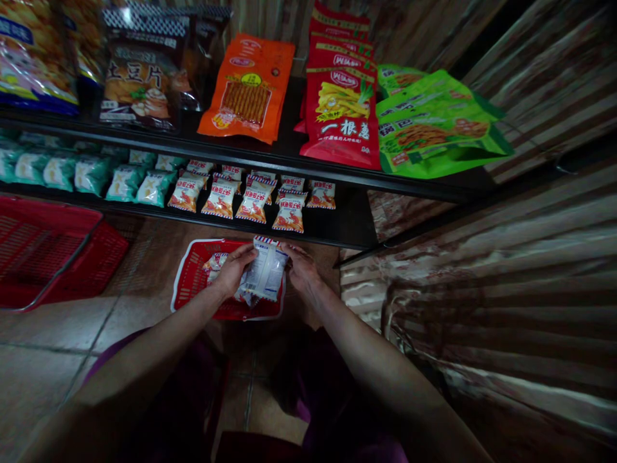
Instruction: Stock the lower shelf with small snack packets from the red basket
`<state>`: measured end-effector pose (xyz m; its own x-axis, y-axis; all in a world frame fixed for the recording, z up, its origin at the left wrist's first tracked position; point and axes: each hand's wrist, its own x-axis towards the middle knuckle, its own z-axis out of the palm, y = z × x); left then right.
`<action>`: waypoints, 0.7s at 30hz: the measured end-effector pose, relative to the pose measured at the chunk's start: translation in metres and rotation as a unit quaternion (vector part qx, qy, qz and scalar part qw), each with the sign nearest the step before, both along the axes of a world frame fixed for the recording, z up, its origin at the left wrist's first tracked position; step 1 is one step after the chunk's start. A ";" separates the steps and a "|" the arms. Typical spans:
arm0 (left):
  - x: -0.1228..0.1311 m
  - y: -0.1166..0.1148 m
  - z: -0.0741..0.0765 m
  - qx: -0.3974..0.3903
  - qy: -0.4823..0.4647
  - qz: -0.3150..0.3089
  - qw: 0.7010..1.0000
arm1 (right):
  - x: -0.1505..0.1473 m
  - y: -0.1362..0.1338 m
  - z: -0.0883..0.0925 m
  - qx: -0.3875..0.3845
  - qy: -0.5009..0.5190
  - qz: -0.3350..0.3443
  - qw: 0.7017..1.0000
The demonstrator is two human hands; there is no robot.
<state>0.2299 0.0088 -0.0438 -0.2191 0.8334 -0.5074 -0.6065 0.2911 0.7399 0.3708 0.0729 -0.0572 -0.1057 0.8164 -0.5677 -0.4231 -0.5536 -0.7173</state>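
Between my two hands is a small snack bag (pixel 264 269), its pale printed back turned up and a striped band along its top edge. My left hand (pixel 231 273) grips its left side, and my right hand (pixel 301 267) pinches the upper right corner. Below the bag stands a red basket (pixel 187 292) with a white rim, holding several similar snack bags (pixel 214 262) partly hidden by my left hand. On the low black shelf just ahead, several matching orange-and-white snack bags (pixel 253 198) stand in short rows.
Left of these are several teal snack bags (pixel 125 182). The upper shelf (pixel 231 143) carries bigger packs: brown (pixel 142 77), orange (pixel 248 90), red (pixel 342 106) and green (pixel 434 122). Another red basket (pixel 43 251) stands at left. A corrugated wall (pixel 506 270) borders the right.
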 end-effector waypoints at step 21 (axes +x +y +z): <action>0.001 -0.020 -0.006 -0.009 0.063 -0.079 0.995 | 0.018 0.027 0.006 0.012 0.006 -0.109 0.994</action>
<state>0.2307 -0.0115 -0.0498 -0.1477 0.8541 -0.4988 -0.4551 0.3891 0.8009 0.3883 0.0997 -0.0510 0.0681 0.8344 -0.5469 -0.5396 -0.4303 -0.7237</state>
